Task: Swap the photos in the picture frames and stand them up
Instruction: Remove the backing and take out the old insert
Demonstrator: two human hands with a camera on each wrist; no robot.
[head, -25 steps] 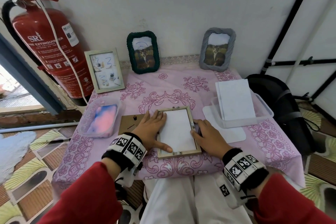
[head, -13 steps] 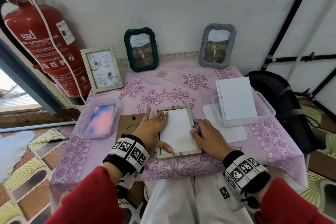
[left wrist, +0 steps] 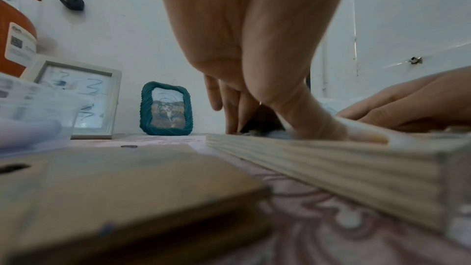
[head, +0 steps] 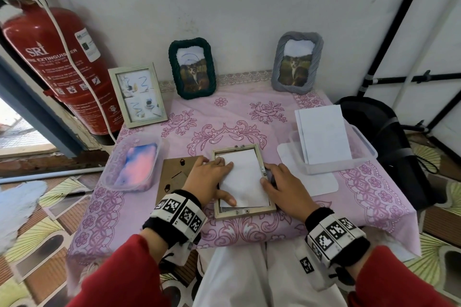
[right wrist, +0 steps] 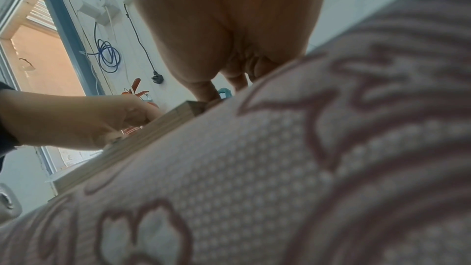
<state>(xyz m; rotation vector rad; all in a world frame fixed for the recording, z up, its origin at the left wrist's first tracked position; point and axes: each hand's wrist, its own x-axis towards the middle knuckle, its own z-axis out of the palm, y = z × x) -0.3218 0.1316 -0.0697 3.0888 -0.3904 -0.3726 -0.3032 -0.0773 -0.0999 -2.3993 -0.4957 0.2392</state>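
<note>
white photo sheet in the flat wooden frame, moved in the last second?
Yes. The white photo sheet now sits skewed in the light wooden frame, its near edge swung right and a dark gap opened along the frame's left rail.

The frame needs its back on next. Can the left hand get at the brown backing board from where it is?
Probably yes: the backing board lies flat beside the left hand, nothing on it.

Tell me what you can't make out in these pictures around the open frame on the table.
- Printed side of the white sheet in the wooden frame: faces down, head view.
- Right hand fingertips: head view hides them behind the hand; right wrist view behind the tablecloth.
- Brown backing board: blurred, left wrist view.
</note>
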